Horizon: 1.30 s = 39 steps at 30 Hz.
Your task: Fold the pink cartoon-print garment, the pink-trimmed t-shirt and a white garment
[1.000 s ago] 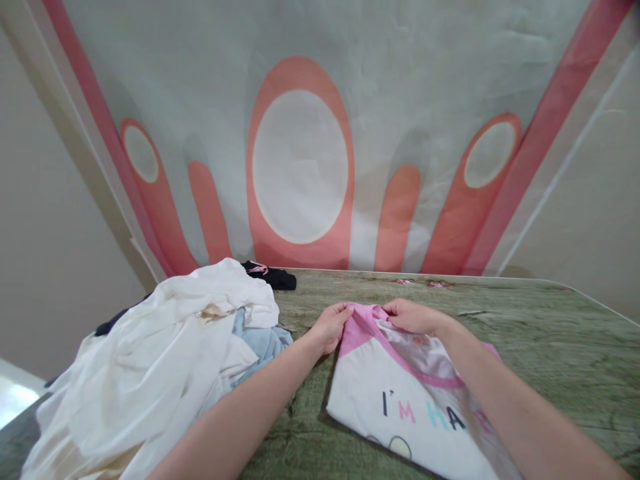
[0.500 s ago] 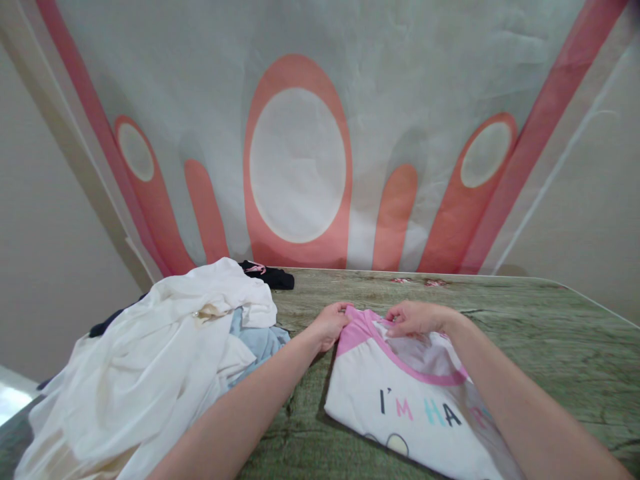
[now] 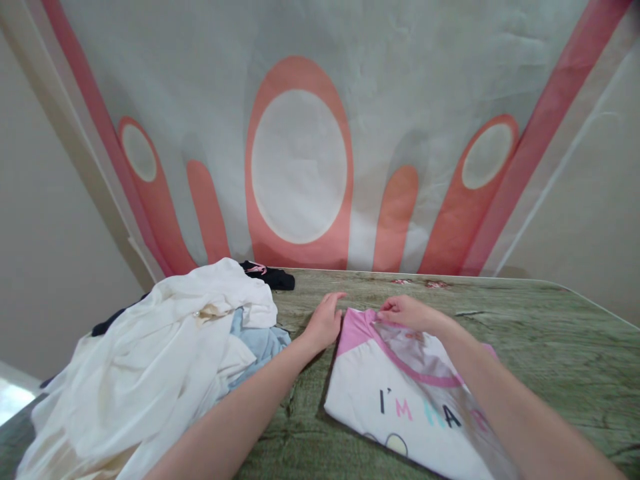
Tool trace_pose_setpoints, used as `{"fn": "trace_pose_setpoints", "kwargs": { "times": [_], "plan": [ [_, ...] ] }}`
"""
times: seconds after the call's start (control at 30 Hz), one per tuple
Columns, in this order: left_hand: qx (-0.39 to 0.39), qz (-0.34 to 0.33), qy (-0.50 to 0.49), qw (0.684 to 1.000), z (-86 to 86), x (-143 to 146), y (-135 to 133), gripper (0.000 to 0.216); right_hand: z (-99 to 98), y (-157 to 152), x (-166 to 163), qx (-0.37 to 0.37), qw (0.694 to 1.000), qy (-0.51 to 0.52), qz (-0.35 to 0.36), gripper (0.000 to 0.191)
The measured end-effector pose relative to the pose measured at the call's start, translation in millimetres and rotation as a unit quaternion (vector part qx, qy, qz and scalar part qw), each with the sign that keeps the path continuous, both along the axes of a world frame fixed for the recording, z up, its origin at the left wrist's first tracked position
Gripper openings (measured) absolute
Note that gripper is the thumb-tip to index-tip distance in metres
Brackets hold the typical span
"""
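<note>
A white T-shirt with pink shoulders and a pink neckband (image 3: 400, 400) lies folded on the wood-patterned table, coloured lettering facing up. Just beyond its left shoulder edge rests my left hand (image 3: 324, 321), fingers stretched out and holding nothing. At the far end of the neckline, my right hand (image 3: 407, 313) pinches the pink collar between thumb and fingers. My right forearm covers part of the shirt's right side and lettering.
To the left is a heap of white clothes (image 3: 150, 353) with a light blue garment (image 3: 260, 347) under it. A black folded item (image 3: 277, 279) lies behind the heap. The table (image 3: 550, 347) meets a printed backdrop (image 3: 300, 160) at the back.
My left hand has let go of the shirt's shoulder, its fingers now extended beside it. My right hand has shifted slightly left and up along the collar.
</note>
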<state>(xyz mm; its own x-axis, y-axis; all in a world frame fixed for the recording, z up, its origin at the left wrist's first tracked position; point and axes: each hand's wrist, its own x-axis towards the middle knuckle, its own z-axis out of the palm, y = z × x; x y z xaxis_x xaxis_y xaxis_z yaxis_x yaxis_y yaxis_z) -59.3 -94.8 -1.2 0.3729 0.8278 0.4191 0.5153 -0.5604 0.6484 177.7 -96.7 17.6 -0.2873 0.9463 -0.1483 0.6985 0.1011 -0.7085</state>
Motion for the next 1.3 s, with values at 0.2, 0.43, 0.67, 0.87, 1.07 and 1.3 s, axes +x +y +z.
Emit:
{"fn": "trace_pose_setpoints", "kwargs": {
  "times": [0.2,0.43,0.67,0.87,1.07,1.3],
  "plan": [
    [0.024,-0.164,0.206,0.964,17.7,7,-30,0.050,3.2,3,-4,0.095,0.994,-0.033,-0.042,0.016],
    [-0.040,-0.159,0.235,0.958,15.8,6,-40,0.064,37.5,-35,36,0.155,0.982,-0.103,-0.029,0.034],
    [0.003,-0.179,0.196,0.964,27.5,21,-55,0.051,-30.2,-119,59,0.186,0.923,-0.313,-0.121,0.058],
    [-0.027,-0.235,0.231,0.944,29.3,40,-75,0.056,-46.5,-134,72,0.181,0.925,-0.317,-0.104,0.067],
    [-0.052,-0.159,0.239,0.956,18.7,43,-77,0.063,-30.8,-109,87,0.194,0.935,-0.295,-0.020,0.061],
    [-0.013,-0.108,0.181,0.977,33.8,31,-35,0.040,-34.2,-88,106,0.244,0.957,-0.155,-0.021,0.056]
  ]
}}
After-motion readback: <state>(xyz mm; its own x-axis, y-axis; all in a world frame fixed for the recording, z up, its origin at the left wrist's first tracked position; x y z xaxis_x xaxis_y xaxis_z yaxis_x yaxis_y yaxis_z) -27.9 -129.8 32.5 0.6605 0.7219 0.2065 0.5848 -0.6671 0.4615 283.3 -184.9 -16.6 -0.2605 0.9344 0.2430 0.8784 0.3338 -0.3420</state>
